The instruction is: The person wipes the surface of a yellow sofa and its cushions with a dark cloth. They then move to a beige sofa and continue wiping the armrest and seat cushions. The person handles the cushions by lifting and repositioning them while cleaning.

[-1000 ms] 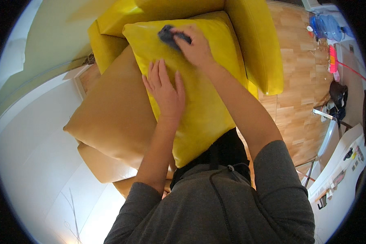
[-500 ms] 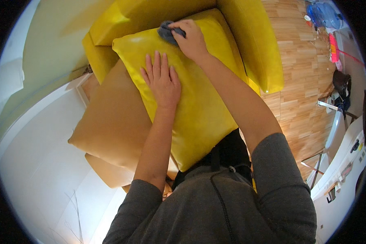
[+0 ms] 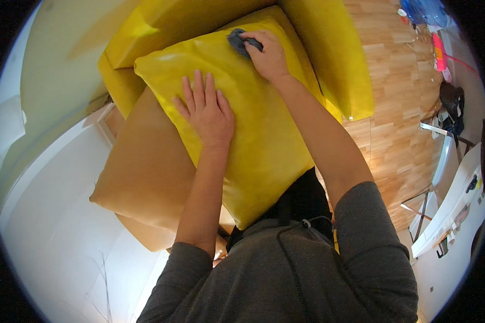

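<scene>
A shiny yellow cushion (image 3: 264,134) lies tilted across the yellow sofa (image 3: 339,59), its near corner at my lap. My left hand (image 3: 207,113) rests flat on the cushion's left part, fingers spread, holding nothing. Near the cushion's far edge, my right hand (image 3: 267,54) grips a crumpled dark grey cloth (image 3: 238,44) and presses it against the yellow surface. Part of the cloth is hidden under the fingers. Beneath the yellow cushion's left side sits a tan cushion (image 3: 145,161), partly covered by it and by my left forearm.
A wood-patterned floor (image 3: 393,102) stretches along the right. Against the far right lie a blue plastic water bottle (image 3: 425,13), a pink item (image 3: 440,51) and dark shoes (image 3: 451,102). A white table (image 3: 452,210) stands at the right. On the left is a pale wall (image 3: 59,70).
My right hand has slid the cloth a little to the right along the cushion's far part. The left hand stays spread on the cushion, slightly turned. The view has shifted slightly.
</scene>
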The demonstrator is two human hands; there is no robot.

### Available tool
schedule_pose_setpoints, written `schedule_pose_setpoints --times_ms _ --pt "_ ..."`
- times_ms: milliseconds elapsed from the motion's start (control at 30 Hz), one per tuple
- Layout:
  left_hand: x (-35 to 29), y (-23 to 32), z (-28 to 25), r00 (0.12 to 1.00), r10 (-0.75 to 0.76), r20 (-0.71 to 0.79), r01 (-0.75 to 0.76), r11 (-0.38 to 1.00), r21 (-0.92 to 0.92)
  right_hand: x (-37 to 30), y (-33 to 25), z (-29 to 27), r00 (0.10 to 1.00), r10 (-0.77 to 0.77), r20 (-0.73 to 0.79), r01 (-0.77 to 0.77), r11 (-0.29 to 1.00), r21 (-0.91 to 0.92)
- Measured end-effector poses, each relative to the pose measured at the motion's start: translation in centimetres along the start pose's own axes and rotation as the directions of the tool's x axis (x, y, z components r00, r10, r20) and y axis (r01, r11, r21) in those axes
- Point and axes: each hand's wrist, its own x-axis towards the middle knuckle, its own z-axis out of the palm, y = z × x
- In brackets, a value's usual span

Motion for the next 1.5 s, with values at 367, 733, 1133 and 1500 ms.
schedule_pose_setpoints --times_ms 367,733,1133,1500 --pt "2.1 3.0 2.0 0.976 0.140 0.168 -0.132 0.990 -0.056 -4.1 0.7 -1.8 0.959 0.157 0.236 -0.193 0.971 0.139" --pt "1.9 3.1 2.7 0.977 0.152 0.149 -0.145 0.988 -0.053 0.2 4.2 3.3 0.991 0.107 0.084 -0.079 0.955 -0.286" --pt "4.0 6.0 2.9 0.930 0.200 0.309 -0.231 0.971 0.068 0.4 9.0 -1.9 0.994 0.083 -0.070 -0.094 0.980 -0.173" --pt "2.9 4.9 4.0 0.927 0.186 0.327 -0.218 0.974 0.062 3.3 9.1 -3.7 0.990 0.141 -0.009 -0.141 0.979 -0.147"
